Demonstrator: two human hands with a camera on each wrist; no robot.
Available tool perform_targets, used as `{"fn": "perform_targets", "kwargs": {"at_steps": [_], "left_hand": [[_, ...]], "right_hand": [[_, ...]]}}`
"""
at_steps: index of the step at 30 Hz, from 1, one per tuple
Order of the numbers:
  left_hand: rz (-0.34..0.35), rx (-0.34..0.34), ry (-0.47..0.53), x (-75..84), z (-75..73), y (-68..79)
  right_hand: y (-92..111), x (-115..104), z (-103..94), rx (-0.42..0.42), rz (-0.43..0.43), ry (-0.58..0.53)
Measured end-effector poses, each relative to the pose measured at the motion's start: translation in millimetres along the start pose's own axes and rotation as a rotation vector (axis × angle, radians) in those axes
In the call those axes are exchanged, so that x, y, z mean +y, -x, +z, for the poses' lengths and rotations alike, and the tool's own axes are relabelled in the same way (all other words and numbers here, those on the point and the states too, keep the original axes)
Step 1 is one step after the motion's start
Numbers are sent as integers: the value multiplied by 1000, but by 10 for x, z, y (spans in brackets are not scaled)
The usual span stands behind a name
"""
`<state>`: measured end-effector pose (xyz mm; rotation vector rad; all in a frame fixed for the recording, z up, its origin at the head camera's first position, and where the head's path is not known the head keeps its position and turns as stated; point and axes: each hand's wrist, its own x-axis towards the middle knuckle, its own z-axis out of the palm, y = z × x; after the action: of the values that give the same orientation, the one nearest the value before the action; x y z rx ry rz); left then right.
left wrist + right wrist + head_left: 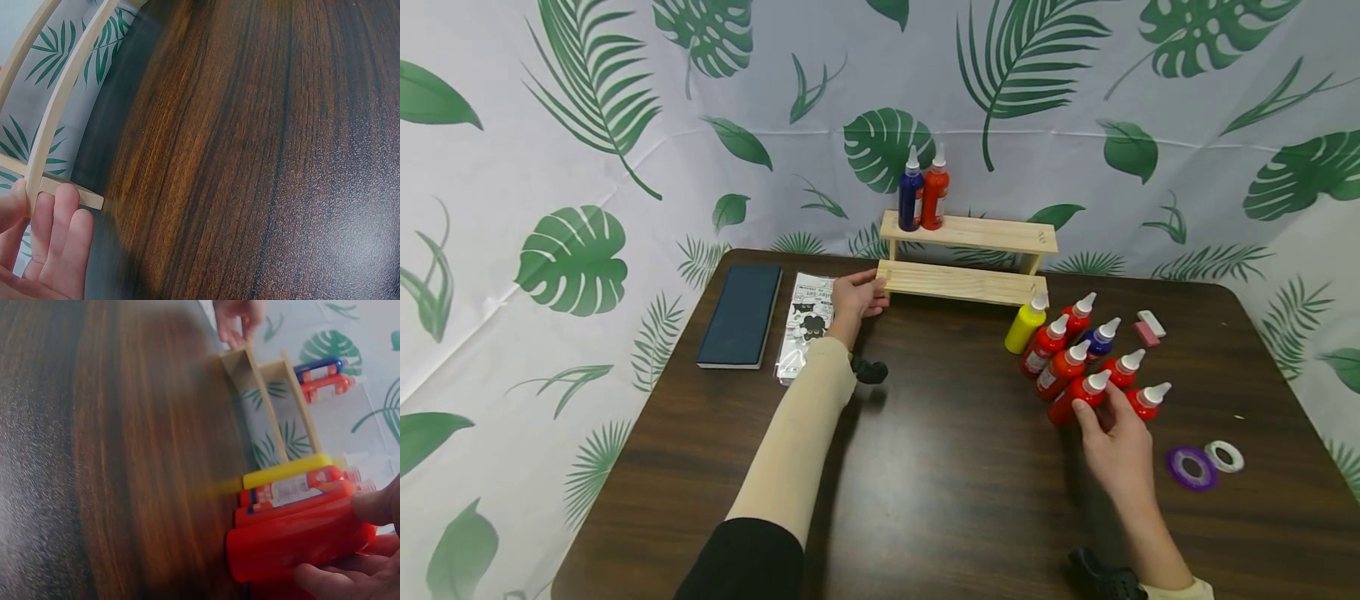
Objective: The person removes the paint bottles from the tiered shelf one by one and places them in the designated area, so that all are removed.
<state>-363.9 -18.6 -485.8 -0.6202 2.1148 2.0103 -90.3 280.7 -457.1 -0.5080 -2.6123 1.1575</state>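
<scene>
My left hand (856, 298) is at the left end of a two-tier wooden rack (958, 282), pinching the end of its lower board between thumb and fingers. On the upper board stand a dark blue bottle (910, 200) and an orange-red bottle (935, 198), both with white nozzle caps. My right hand (1118, 442) grips the nearest red squeeze bottle (1075, 404) near its top, thumb on one side and fingers on the other. Close around it stand several more red bottles (1043, 348), a blue bottle (1101, 337) and a yellow bottle (1025, 327), all upright on the table.
Left of the rack lie a dark blue notebook (741, 317) and a white packet (805, 325) with black cartoon prints. At right are a pink-and-white eraser (1148, 327), a purple tape roll (1172, 477) and a white tape roll (1238, 460). A leaf-print cloth (820, 75) hangs behind the brown table (955, 467).
</scene>
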Motion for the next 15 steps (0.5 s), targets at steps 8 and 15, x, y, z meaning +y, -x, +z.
{"fn": "perform_targets", "kwargs": {"at_steps": [8,15], "left_hand": [[2,-1,8,7,-6,28],[10,-6,15,11,-13,37]], "right_hand": [[25,-141,-161,-56,37,3],[42,-371,-361,16,62,3]]}}
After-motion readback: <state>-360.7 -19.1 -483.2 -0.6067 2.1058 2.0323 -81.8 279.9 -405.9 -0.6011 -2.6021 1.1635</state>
